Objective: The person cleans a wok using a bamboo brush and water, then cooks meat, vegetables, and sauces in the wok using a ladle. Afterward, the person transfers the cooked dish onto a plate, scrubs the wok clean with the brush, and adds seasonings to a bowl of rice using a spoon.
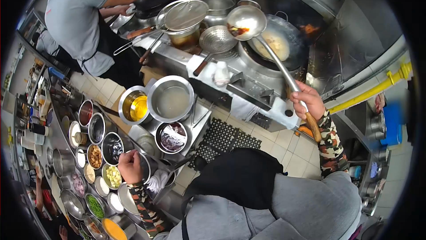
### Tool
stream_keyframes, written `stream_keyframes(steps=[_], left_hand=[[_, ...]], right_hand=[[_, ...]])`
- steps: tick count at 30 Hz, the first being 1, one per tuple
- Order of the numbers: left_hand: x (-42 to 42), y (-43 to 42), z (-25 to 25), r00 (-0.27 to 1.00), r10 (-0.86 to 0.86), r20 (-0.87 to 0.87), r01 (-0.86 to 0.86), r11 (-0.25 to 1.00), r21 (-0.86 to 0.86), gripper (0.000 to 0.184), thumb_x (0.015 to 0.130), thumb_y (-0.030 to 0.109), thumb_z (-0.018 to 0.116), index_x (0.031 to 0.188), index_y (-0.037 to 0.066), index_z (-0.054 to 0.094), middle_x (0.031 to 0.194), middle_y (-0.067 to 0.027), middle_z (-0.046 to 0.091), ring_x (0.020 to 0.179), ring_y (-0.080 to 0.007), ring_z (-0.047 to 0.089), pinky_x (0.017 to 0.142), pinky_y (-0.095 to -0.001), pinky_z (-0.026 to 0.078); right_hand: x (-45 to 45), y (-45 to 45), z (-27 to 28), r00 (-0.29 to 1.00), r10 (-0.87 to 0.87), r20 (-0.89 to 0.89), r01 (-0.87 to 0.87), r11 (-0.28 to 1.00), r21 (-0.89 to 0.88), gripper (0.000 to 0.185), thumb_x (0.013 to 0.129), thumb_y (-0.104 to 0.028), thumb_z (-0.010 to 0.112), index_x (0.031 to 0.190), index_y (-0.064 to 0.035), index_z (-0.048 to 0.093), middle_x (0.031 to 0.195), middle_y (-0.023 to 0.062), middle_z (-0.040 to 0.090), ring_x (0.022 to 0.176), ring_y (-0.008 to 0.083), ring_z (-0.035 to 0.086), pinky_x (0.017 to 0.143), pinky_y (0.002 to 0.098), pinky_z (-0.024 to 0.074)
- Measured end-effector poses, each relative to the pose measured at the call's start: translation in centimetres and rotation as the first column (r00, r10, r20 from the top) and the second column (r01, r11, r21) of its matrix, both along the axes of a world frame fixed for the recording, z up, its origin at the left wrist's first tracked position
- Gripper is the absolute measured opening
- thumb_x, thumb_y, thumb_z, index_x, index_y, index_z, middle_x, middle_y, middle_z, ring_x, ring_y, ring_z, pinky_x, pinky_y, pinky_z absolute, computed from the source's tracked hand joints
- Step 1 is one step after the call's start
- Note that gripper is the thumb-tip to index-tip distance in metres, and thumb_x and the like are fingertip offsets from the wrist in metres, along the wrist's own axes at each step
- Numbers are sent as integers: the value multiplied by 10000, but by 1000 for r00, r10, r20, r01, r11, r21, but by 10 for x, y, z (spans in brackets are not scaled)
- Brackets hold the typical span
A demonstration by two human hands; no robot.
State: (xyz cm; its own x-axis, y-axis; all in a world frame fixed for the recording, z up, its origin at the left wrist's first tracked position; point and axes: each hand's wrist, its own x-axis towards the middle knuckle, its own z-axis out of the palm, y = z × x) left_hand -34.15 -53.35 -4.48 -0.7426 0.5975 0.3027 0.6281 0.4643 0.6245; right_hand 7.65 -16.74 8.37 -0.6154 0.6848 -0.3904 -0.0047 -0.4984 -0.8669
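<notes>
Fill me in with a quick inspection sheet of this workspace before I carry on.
Surface: steel stove ledge, with white cloth along it.
Things in use: ladle, reddish and dark bits in its bowl; wok, pale contents inside.
Clutter: perforated strainer left of the wok; green vegetables and yellow cubes among crowded bowls at left.
Hands: right hand grips the ladle's handle; left hand curled near the bowls, any grasp unclear.
Cables: nothing seen.
Surroundings: person in grey shirt at upper left; black floor mat; yellow pipe at right.
</notes>
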Motion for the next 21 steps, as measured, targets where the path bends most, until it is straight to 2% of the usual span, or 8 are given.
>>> stream_keyframes(steps=[5,9,11,12,14,15,20,21], left_hand=[[45,32,15,1000,-28,-4,28,999,-35,96,767,63,691,845,7,700,621,-72,514,545,-177,503,531,-302,410],[89,47,19,999,-42,16,43,998,-46,100,772,62,683,855,9,703,621,-74,519,552,-181,515,538,-300,413],[108,44,17,999,-35,37,37,998,-42,96,770,62,682,847,8,701,618,-75,518,554,-181,516,542,-299,414],[114,44,18,998,-42,49,44,998,-36,92,769,62,682,840,6,700,616,-76,517,557,-180,518,546,-299,415],[123,34,18,1000,-1,5,1,999,-45,92,761,64,687,827,1,696,612,-80,516,557,-177,512,549,-298,414],[132,26,16,998,55,44,-52,997,-63,91,757,64,690,821,0,696,614,-80,522,556,-176,510,549,-301,415],[157,-15,-20,964,112,239,-89,990,-105,97,760,84,697,800,-5,698,639,-85,577,573,-180,539,556,-310,430],[168,-13,-17,961,92,261,-51,986,-158,116,764,113,696,803,3,702,643,-100,580,579,-199,560,554,-316,434]], right_hand=[[40,50,-21,974,-126,188,67,954,292,461,888,-56,532,1337,-80,428,720,22,480,404,85,416,330,240,341],[86,132,-74,988,-141,68,142,990,-1,383,884,-63,535,1264,-113,515,699,20,494,412,73,421,323,234,310],[88,180,-160,693,-411,592,-216,666,715,400,820,-90,556,1218,-60,561,852,151,622,654,269,612,558,361,488],[93,198,-193,560,-652,511,-437,292,851,425,793,-98,562,1215,-39,564,938,202,650,798,341,655,693,397,526],[83,177,-152,620,-504,601,-284,570,771,482,764,-96,556,1240,-18,540,1072,247,622,1057,398,577,901,391,460],[89,180,-165,706,-523,478,-218,481,849,454,776,-100,558,1224,-32,558,1061,229,639,991,368,620,855,390,482],[111,199,-179,960,-148,240,123,986,114,465,798,-107,597,1258,-48,552,970,158,661,756,277,647,701,382,522],[103,204,-206,853,-395,341,24,682,731,432,813,-107,592,1241,-59,561,873,127,635,639,232,604,583,367,492]])
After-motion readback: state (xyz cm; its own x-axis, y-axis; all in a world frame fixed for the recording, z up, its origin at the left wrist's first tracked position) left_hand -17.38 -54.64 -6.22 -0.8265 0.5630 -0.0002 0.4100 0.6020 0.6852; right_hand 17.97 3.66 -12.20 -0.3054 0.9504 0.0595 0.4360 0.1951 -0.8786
